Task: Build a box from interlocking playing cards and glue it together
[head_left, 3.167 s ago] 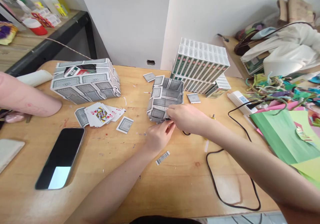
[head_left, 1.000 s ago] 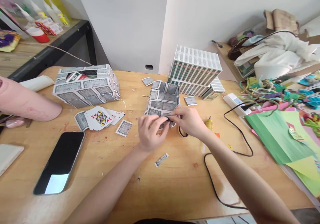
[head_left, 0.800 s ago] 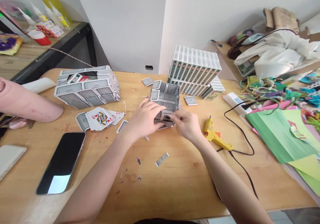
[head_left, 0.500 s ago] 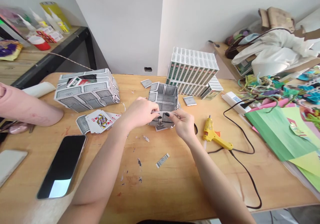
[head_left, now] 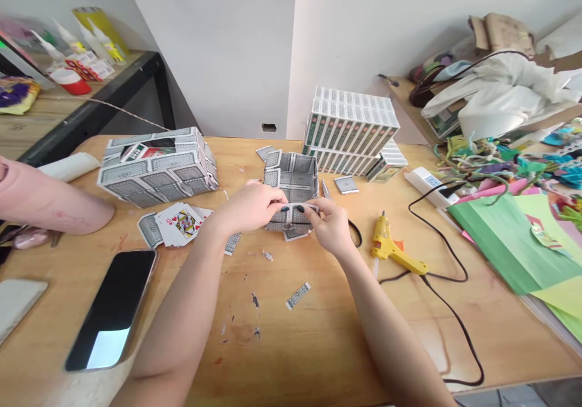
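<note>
An open box built of grey-backed playing cards [head_left: 297, 179] stands in the middle of the table. My left hand [head_left: 250, 207] pinches the near wall's top edge from the left, thumb on the outer face. From the right, my right hand [head_left: 331, 222] grips the same edge with thumb and fingers. Both hands partly cover the near wall. A loose card piece [head_left: 233, 243] lies by my left wrist, and a narrow card strip [head_left: 298, 296] rests nearer to me.
At right lies a yellow glue gun [head_left: 393, 249] with its cord [head_left: 459, 316]. Card packs [head_left: 350, 128] are stacked behind. A larger card-covered box [head_left: 157, 164], fanned playing cards [head_left: 182, 222], a phone [head_left: 113, 307] and a pink bottle [head_left: 54, 198] occupy the left.
The card box has shifted slightly left, with both hands on its near edge. The near wall's edge now sits flatter under my fingers. A card piece shows by my left wrist.
</note>
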